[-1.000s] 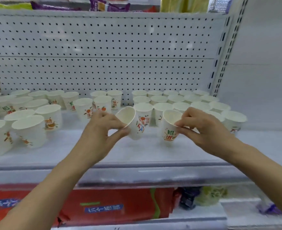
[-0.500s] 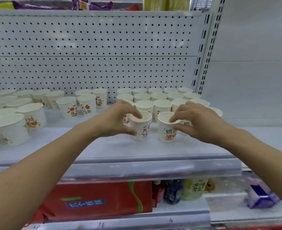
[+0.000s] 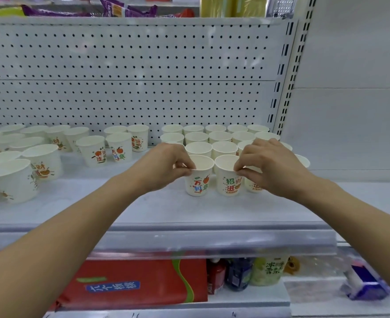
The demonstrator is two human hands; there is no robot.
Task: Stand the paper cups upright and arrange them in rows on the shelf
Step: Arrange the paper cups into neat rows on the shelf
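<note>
Paper cup [image 3: 199, 182], white, printed in red, green and blue with an orange fruit: frame centre, upright on the white shop shelf [image 3: 143, 210]. Its rim is pinched on the left side between thumb and fingertips of the left hand [image 3: 164, 164], the grip closed narrowly on the rim alone. Second paper cup [image 3: 228, 183], white with green and orange print: upright just beside the first, on its right. Its rim is pinched on the right side by the right hand [image 3: 272, 166], the grip likewise closed on the rim.

Both stand at the front of a block of upright white cups [image 3: 214, 136], set in rows that reach back to the white perforated back panel [image 3: 120, 65]. A further printed cup [image 3: 254, 187] stands just right of the second paper cup, partly hidden under the right hand.

Left half of frame: loose group of upright printed cups [image 3: 44, 161], unevenly spaced.

Bottom of frame, lower shelf: flat red carton [image 3: 132, 283], dark blue bottle [image 3: 237, 274], blue-and-white packet [image 3: 366, 286].

Top edge: purple snack packets [image 3: 120, 8].
</note>
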